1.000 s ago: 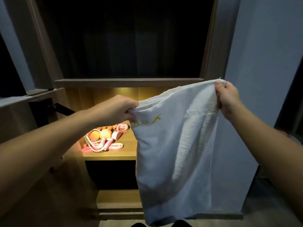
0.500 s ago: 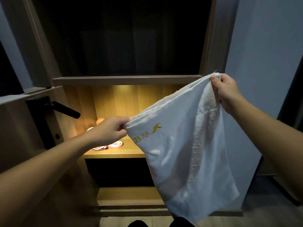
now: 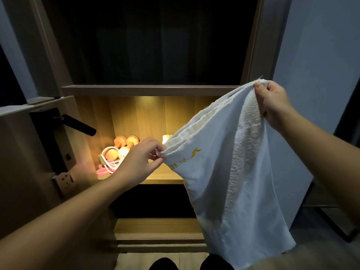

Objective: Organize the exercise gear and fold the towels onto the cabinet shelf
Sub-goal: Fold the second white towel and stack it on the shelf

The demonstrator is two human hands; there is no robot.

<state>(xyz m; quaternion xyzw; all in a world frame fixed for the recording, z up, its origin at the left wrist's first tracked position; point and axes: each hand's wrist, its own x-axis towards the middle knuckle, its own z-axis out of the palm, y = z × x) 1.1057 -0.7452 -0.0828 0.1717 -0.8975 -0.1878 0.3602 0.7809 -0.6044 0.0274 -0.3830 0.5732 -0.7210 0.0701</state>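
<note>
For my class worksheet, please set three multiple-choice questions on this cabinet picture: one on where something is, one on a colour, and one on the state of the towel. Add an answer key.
1. Where does the exercise gear lie?
A. On the left part of the lit shelf
B. On the floor
C. On the dark shelf above

2. What colour is the emblem on the white towel?
A. Red
B. Gold
C. Blue

3. How is the towel now?
A. Folded on the shelf
B. Held up by the left hand and right hand, hanging loose
C. Held by one hand only

Answers:
1. A: the orange and pink gear sits under the light at the shelf's left.
2. B: the stitched mark is gold-yellow.
3. B: each hand pinches an upper corner and the rest hangs down.
</note>
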